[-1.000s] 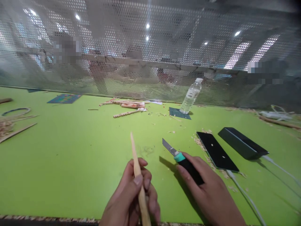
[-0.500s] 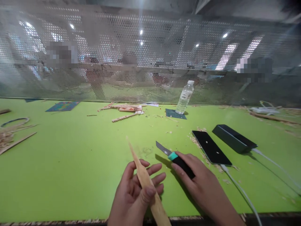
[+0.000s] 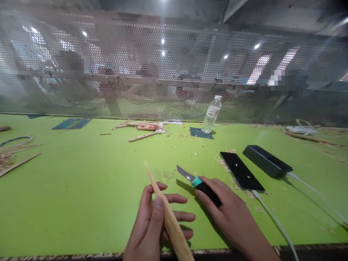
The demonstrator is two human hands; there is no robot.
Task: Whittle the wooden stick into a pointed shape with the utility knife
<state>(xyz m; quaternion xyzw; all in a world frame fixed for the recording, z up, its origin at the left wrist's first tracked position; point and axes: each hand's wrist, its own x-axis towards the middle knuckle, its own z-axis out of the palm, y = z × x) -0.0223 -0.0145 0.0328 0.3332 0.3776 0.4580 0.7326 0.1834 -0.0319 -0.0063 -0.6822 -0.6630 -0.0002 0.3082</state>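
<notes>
My left hand [image 3: 154, 221] holds a pale wooden stick [image 3: 172, 221], its thumb lying along the wood and several fingers stretched out behind it. The stick tapers to a thin point that leans away from me, and its wide end runs off the bottom of the view. In my right hand [image 3: 228, 214] is a utility knife [image 3: 205, 188] with a black and teal handle, closed in the fingers. The knife's bare blade points up and left, apart from the stick. My right hand sits low over the green table [image 3: 81, 203].
A phone [image 3: 241, 172] and a black box [image 3: 268, 161], both on white cables, lie at right among shavings. A tilted water bottle [image 3: 211, 115] stands on a dark sheet [image 3: 195, 132]. Carved sticks [image 3: 144, 136] lie farther back, before a perforated screen [image 3: 163, 90]. Shavings [image 3: 7, 159] are piled left.
The stick has turned in my left hand, showing a narrower side. My left thumb has slid up along it, and the fingers have spread. The right hand keeps its hold on the knife.
</notes>
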